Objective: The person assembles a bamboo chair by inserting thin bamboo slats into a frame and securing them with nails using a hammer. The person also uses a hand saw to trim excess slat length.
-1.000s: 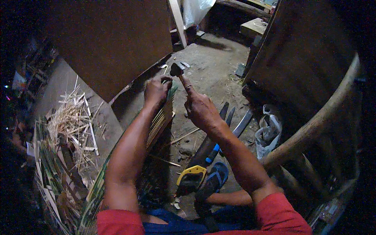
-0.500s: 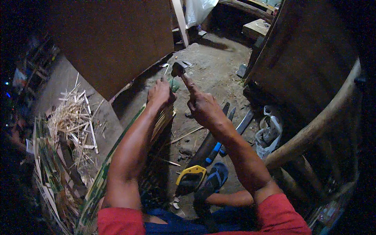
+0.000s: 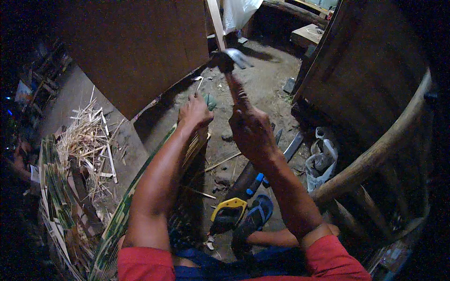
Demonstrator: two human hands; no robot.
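Note:
My right hand [image 3: 251, 129] grips the handle of a hammer [image 3: 232, 63], whose metal head is lifted up above both hands. My left hand [image 3: 194, 112] is closed on the far end of a bundle of split bamboo strips [image 3: 140, 196] that runs down along my left forearm toward my lap. A small green piece [image 3: 211, 101] shows at my left fingertips. The two hands are close together, the hammer head well above the left hand.
A large brown board [image 3: 136, 51] leans at the back left. Bamboo strips and shavings [image 3: 84, 145] pile at the left. A yellow-handled saw [image 3: 229, 210], a blue sandal [image 3: 255, 218], a blade [image 3: 293, 147] and a plastic bag [image 3: 321, 159] lie on the dirt floor. A curved wooden pole [image 3: 375, 154] stands at the right.
The right hand has swung the hammer upward, its head now higher and farther from the left hand. The left hand stays on the bamboo end.

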